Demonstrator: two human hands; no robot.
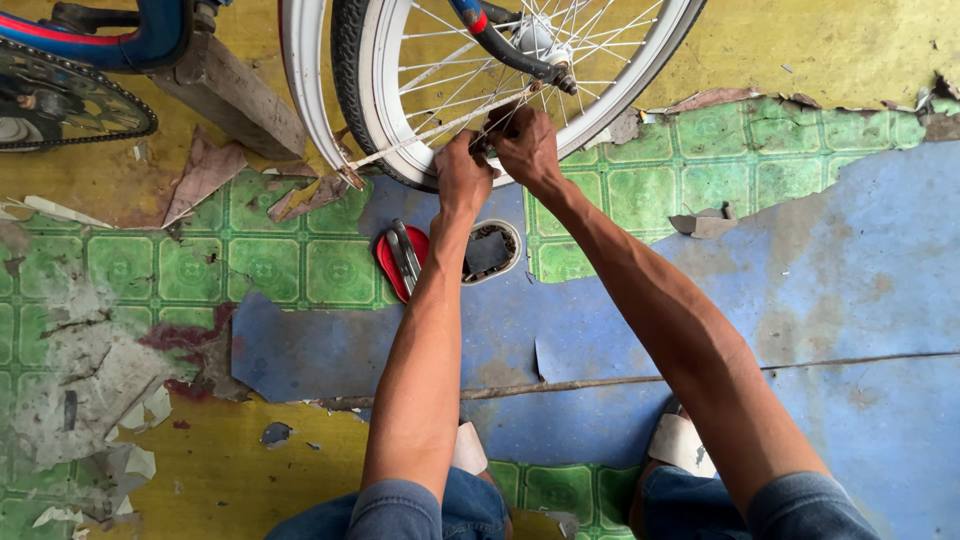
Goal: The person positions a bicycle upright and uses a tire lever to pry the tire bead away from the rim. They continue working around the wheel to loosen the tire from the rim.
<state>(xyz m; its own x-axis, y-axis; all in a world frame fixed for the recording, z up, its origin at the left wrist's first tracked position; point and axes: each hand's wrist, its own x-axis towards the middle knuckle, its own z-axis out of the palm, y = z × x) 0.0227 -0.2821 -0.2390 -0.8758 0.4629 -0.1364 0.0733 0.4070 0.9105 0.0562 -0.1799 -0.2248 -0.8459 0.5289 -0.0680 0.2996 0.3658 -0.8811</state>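
A bicycle wheel with a white rim, black tyre and thin silver spokes stands upright at the top centre. My left hand and my right hand meet at the rim's lower edge, fingers pinched around spokes near the rim. A small dark tool seems to sit between the two hands, but I cannot tell which hand holds it. The silver hub and a blue fork blade lie just above my hands.
A red lid with a metal tool and a round tin lie on the floor under my left forearm. At the top left are a blue frame with chainring, a wooden block. Torn green and blue floor covering surrounds.
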